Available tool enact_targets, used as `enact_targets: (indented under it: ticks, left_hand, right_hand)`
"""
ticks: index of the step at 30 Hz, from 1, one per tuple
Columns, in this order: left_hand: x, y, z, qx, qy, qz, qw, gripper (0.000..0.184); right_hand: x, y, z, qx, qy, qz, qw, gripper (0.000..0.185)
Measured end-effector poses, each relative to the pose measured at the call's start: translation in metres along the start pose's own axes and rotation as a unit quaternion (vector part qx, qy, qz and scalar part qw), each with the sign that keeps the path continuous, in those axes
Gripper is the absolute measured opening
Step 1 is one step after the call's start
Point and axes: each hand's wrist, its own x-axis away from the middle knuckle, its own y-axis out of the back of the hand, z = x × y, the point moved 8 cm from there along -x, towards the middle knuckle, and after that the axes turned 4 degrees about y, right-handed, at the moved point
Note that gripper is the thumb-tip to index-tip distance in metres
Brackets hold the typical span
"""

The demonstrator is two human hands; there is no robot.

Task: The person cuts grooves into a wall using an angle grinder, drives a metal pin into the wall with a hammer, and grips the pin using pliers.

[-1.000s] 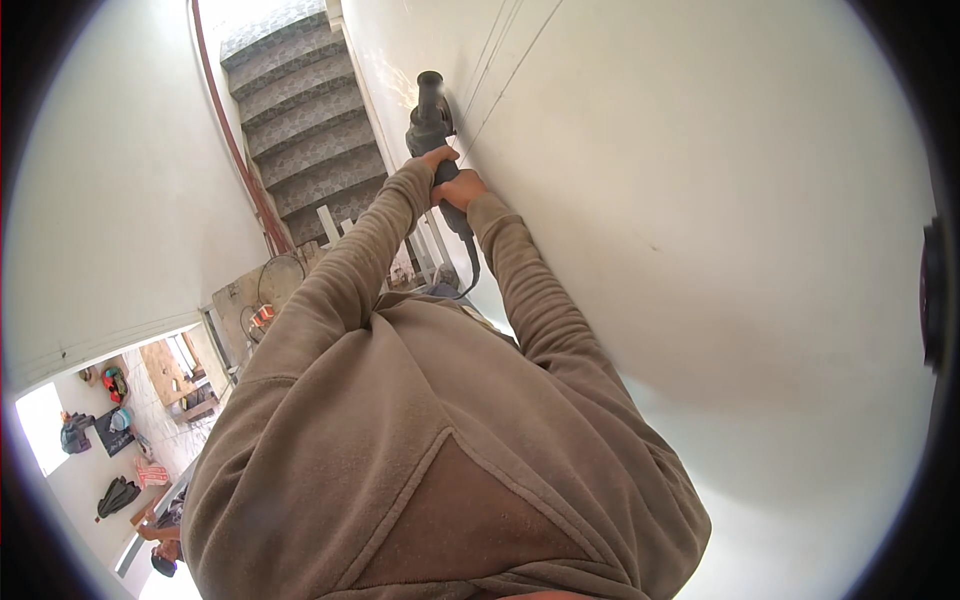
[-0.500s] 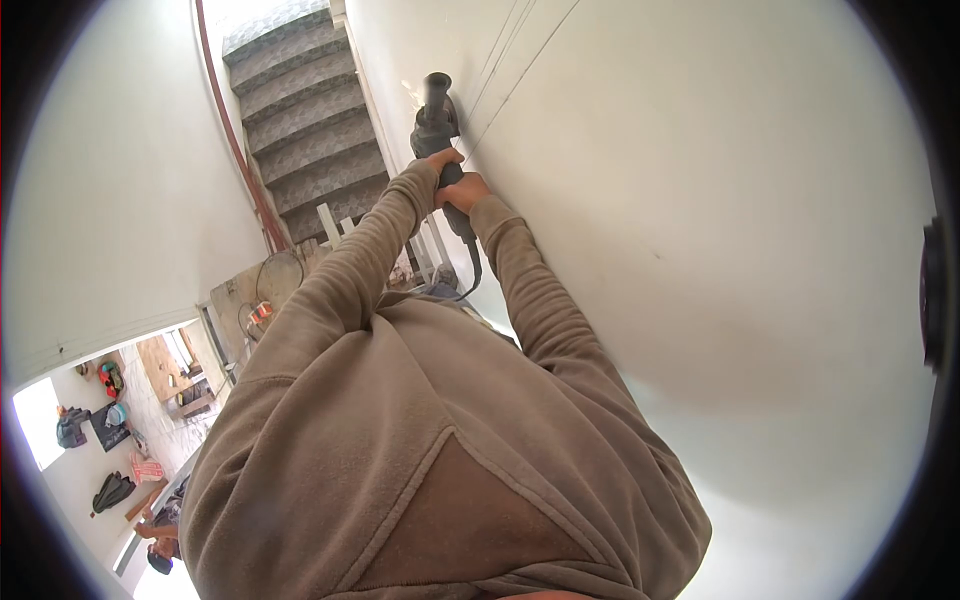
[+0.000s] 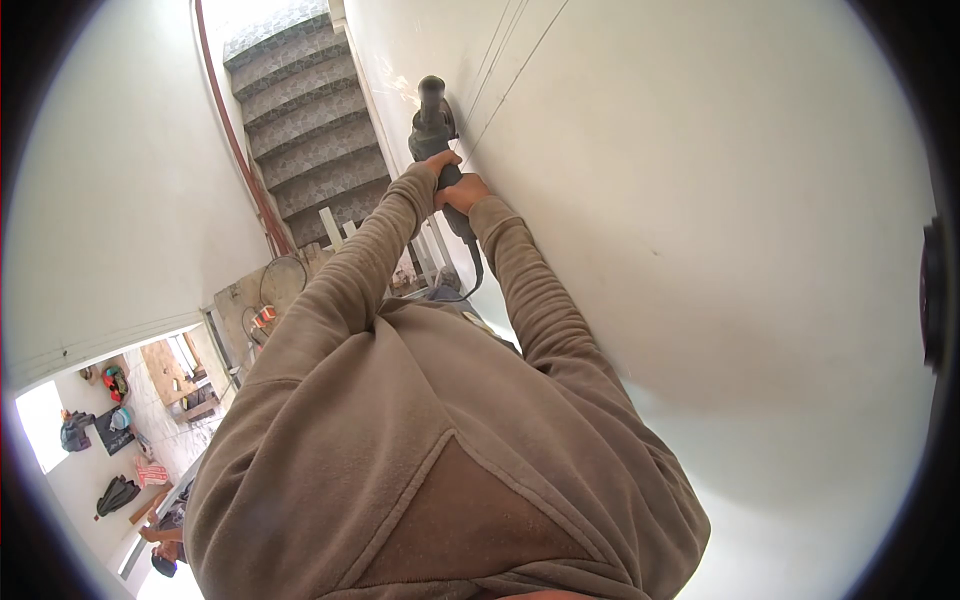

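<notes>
An angle grinder point(image 3: 430, 135) with a dark green body is held out at arm's length against the white wall. Pale sparks point(image 3: 398, 82) spray from the left of its head, where the disc itself is hidden. My left hand point(image 3: 441, 162) is wrapped round the body behind the head. Just behind it, my right hand point(image 3: 464, 192) grips the rear of the grinder. A black power cord point(image 3: 477, 268) hangs from the tool's back end and curves down toward my body.
Thin dark lines point(image 3: 517, 70) run up the wall point(image 3: 700, 200) on the right. Patterned stairs point(image 3: 305, 120) rise ahead to the left, beside a reddish-brown pipe point(image 3: 228, 125). A wooden board point(image 3: 240, 295) lies below. At the lower left, another person point(image 3: 165, 545) is in a room with bags.
The grinder's head has shifted very slightly left and down. The sparks spread wider to the left now. Both hands keep their hold.
</notes>
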Motion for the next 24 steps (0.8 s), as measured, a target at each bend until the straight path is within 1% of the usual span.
enact_targets:
  ticks: [2,4,6,8,9,10,13,14,15,17,19,22,24]
  left_hand:
    - [-0.003,0.0,-0.007,-0.085,-0.108,0.001,0.99,0.027]
    - [0.024,-0.007,-0.03,-0.197,-0.266,-0.007,0.944,0.027]
    - [0.029,-0.009,-0.033,-0.244,-0.297,0.003,0.923,0.028]
    - [0.01,0.002,-0.018,-0.146,-0.125,-0.002,0.981,0.032]
    - [0.01,0.002,-0.008,-0.017,0.069,-0.012,0.997,0.035]
    - [0.022,-0.004,0.007,0.113,0.26,-0.022,0.959,0.037]
    - [0.031,-0.001,-0.002,0.104,0.236,-0.057,0.964,0.04]
    - [0.03,0.002,-0.012,0.044,0.141,-0.048,0.988,0.038]
    - [0.035,0.003,-0.023,-0.017,0.044,-0.039,0.998,0.037]
    - [0.041,0.003,-0.027,-0.032,0.016,-0.053,0.998,0.036]
    - [0.055,-0.001,-0.024,0.058,0.156,-0.101,0.981,0.033]
    - [0.061,-0.001,-0.027,0.061,0.173,-0.103,0.978,0.032]
    - [0.046,-0.001,-0.02,0.051,0.135,-0.084,0.986,0.043]
  right_hand:
    - [-0.001,0.0,0.0,0.007,0.005,-0.009,1.0,0.057]
    - [-0.002,0.0,-0.002,0.01,0.008,-0.015,1.0,0.056]
    - [-0.003,-0.001,-0.003,0.011,0.009,-0.017,1.0,0.056]
    - [-0.006,-0.003,-0.004,-0.008,0.006,-0.009,1.0,0.056]
    - [-0.007,-0.004,-0.005,-0.017,0.004,-0.006,1.0,0.056]
    - [-0.005,-0.004,-0.005,-0.017,0.001,-0.003,1.0,0.056]
    - [-0.006,-0.004,-0.004,-0.007,0.0,-0.003,1.0,0.056]
    - [-0.007,-0.005,-0.005,0.001,0.006,-0.008,1.0,0.057]
    - [-0.011,-0.006,-0.007,0.008,0.011,-0.014,1.0,0.057]
    - [-0.016,-0.011,-0.012,0.008,0.034,-0.018,0.999,0.058]
    - [-0.017,-0.012,-0.011,0.0,0.05,-0.012,0.999,0.058]
    - [-0.019,-0.015,-0.011,-0.01,0.053,-0.001,0.999,0.057]
    - [-0.019,-0.014,-0.014,0.002,0.044,-0.012,0.999,0.056]
